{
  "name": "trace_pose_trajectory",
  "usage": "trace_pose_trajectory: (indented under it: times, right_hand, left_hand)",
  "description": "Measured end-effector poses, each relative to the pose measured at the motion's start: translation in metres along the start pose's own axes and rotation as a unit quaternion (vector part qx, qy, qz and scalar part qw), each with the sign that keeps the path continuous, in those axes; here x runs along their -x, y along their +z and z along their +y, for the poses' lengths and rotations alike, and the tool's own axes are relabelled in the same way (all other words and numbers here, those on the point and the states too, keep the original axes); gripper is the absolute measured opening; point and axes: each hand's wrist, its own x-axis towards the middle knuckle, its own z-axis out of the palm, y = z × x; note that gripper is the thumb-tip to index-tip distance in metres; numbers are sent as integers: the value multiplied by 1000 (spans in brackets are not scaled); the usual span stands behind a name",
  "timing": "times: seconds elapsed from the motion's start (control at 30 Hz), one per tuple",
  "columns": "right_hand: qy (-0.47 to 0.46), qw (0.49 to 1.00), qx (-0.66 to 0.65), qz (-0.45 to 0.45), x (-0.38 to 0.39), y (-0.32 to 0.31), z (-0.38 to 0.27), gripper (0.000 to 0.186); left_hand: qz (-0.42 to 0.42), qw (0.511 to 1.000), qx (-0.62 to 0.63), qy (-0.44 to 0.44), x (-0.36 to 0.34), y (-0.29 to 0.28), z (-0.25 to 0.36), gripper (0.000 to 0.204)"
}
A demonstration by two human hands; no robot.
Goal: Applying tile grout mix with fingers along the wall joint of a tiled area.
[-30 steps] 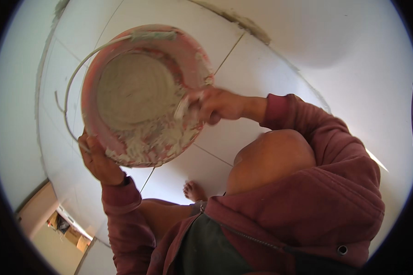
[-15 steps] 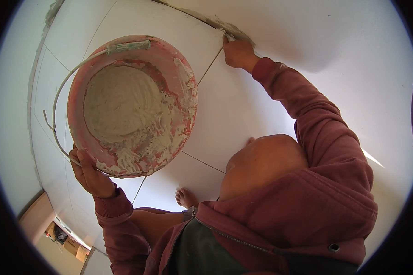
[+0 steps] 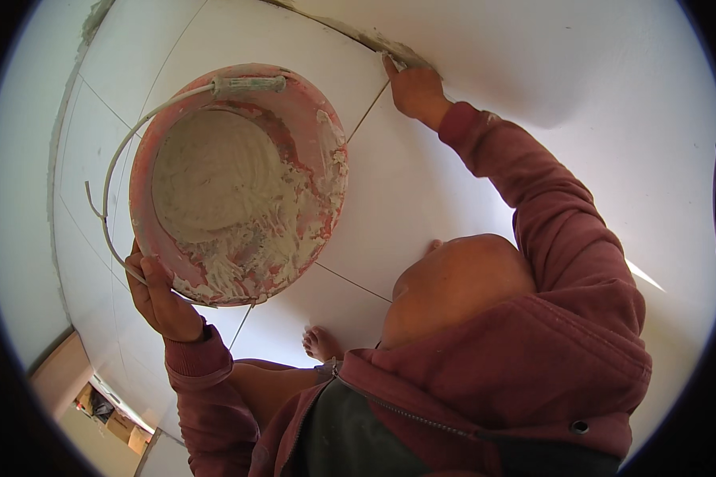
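A red bucket, its inside smeared with pale paste, stands tilted on the left side of the view. My left hand is closed on its near-left rim, fingers by the wire handle. That handle arches over the left side and carries a worn plastic grip. Farther off, my right hand reaches to the joint where floor meets wall, index finger stretched forward. A whitish bit shows by that fingertip; the other fingers are curled and mostly hidden, so what they hold cannot be made out.
White floor tiles with dark joints lie beneath me. A rough grey mortar strip runs along the foot of the white wall. My bare foot is near the bucket. Boxes show through an opening at lower left.
The bucket has shifted slightly to the right, its handle and grip swinging right with it. My left hand moved along a little. My right hand stays at the joint with a small shift.
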Motion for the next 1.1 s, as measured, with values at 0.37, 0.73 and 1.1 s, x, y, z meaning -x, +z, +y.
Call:
trace_pose_trajectory:
  times: [0.37, 0.73, 1.1]
  right_hand:
    - [-20, 999, -26, -18, -25, 28, -3, 57]
    - [27, 996, -27, -83, 50, 25, 15, 60]
    - [-335, 919, -209, -3, 114, -25, -62, 53]
  left_hand:
    - [5, 1000, -1, -7, 3, 3, -6, 16]
    - [20, 1000, -2, 0, 11, -2, -12, 18]
    - [5, 1000, -8, 10, 20, -4, -18, 20]
